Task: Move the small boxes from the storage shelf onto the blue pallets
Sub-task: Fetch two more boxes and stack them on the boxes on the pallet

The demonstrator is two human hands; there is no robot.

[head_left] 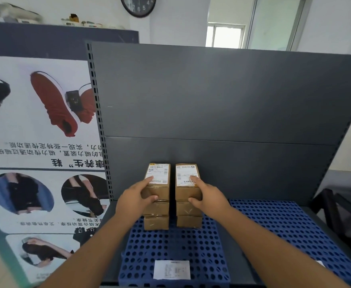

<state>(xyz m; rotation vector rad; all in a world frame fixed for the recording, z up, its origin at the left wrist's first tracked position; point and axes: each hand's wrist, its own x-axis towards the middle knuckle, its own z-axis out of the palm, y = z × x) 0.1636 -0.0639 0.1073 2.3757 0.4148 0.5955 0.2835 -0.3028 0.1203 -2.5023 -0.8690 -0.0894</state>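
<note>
Two three-high stacks of small brown cardboard boxes (157, 222) stand side by side on a blue perforated plastic pallet (170, 246). The left hand (136, 199) and the right hand (208, 197) each grip a top box, thumb in front, fingers over white barcode labels (158, 173) whose print is too small to read.

Dark wall clock (138, 6), bright window (225, 36), shoe poster (39, 132), white walls (170, 21)
</note>
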